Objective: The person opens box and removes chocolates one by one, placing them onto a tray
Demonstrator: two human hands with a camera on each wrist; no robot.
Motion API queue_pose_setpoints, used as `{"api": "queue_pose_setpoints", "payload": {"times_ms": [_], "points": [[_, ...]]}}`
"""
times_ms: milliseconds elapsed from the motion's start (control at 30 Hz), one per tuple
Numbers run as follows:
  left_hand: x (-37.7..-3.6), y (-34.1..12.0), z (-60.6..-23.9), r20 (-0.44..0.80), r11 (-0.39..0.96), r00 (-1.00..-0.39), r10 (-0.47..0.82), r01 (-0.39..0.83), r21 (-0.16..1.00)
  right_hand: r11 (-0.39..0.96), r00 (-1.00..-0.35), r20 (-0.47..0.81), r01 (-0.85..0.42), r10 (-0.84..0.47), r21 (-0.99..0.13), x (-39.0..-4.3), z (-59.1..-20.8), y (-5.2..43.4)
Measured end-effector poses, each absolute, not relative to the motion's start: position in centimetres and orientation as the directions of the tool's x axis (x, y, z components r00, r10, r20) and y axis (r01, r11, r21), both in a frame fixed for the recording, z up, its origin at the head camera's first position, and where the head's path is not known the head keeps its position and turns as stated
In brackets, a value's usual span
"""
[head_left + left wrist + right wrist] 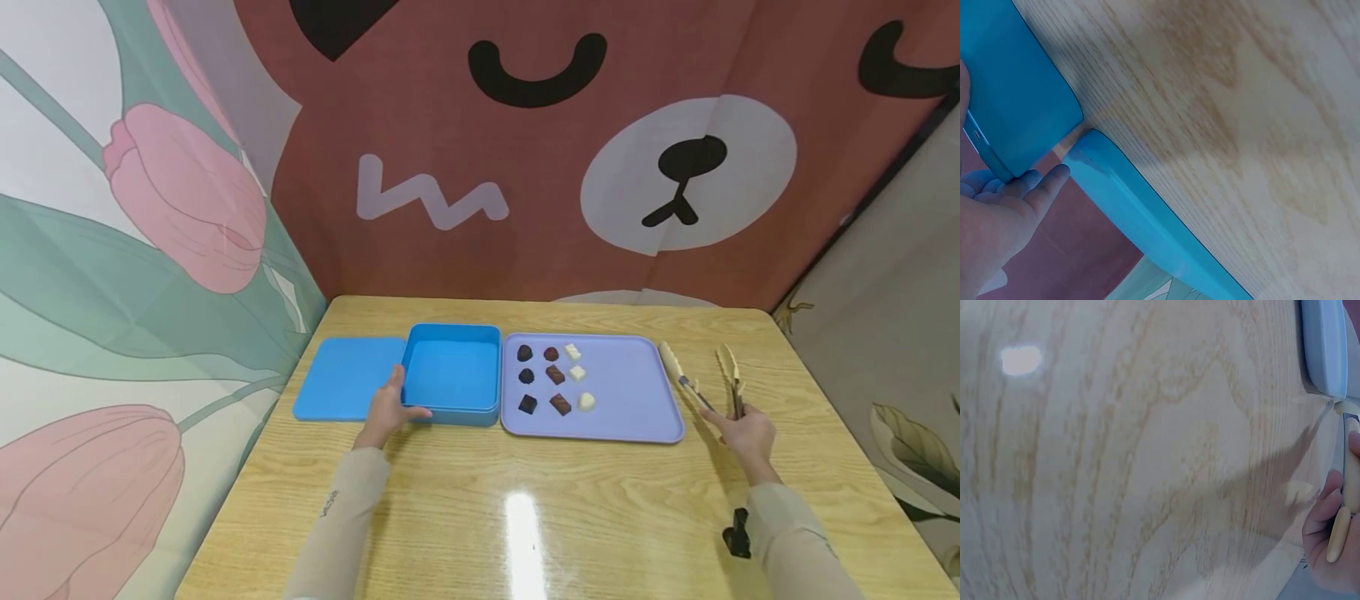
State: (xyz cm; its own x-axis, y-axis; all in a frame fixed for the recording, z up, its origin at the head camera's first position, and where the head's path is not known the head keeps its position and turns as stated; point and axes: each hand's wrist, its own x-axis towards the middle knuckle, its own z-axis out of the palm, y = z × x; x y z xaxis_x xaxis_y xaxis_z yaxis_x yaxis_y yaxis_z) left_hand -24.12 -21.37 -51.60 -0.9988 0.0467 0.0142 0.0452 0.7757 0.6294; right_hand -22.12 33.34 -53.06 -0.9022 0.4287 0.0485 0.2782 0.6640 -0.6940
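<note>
My left hand [386,412] grips the near left corner of an open blue box [453,415], its thumb along the front wall and its fingers at the left side. In the left wrist view the fingers curl by the corner of that box [1019,94]. A flat blue lid [341,379] lies left of the box. My right hand [750,435] holds a pair of tongs [690,384] with beige ends; the two arms are spread apart. The right wrist view shows only part of the tongs [1352,469], at the frame's edge.
Right of the box lies a lilac tray [626,387]. Several chocolates sit in rows on its left half: dark ones [527,377], brown ones [555,375] and white ones [577,373]. All stand on a wooden table [450,500] before a bear-print cloth [420,267].
</note>
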Motion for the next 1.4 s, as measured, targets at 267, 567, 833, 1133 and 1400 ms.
{"api": "queue_pose_setpoints", "payload": {"times_ms": [267,567,833,1133,1400], "points": [[-24.21,-21.36,-51.67,0.026,0.786,-0.998,0.049,0.055,0.616,0.685,-0.906,0.053,0.278,0.419,-0.673,-22.21,-53.39,33.26],[-24.29,-21.42,-51.70,0.020,0.786,-0.998,0.051,0.053,0.616,0.700,-0.910,0.049,0.282,0.412,-0.656,-22.07,-53.48,33.23],[-24.23,-21.31,-51.68,0.023,0.789,-0.999,0.040,0.046,0.613,0.766,-0.919,0.083,0.268,0.384,-0.585,-21.82,-53.51,33.33],[-24.16,-21.31,-51.38,0.024,0.796,-0.998,0.050,0.055,0.603,0.783,-0.934,-0.029,0.315,0.356,-0.536,-21.81,-53.73,33.80],[-24.08,-21.33,-51.33,0.014,0.784,-0.998,0.055,0.052,0.619,0.796,-0.939,-0.088,0.329,0.331,-0.508,-21.70,-53.81,33.87]]}}
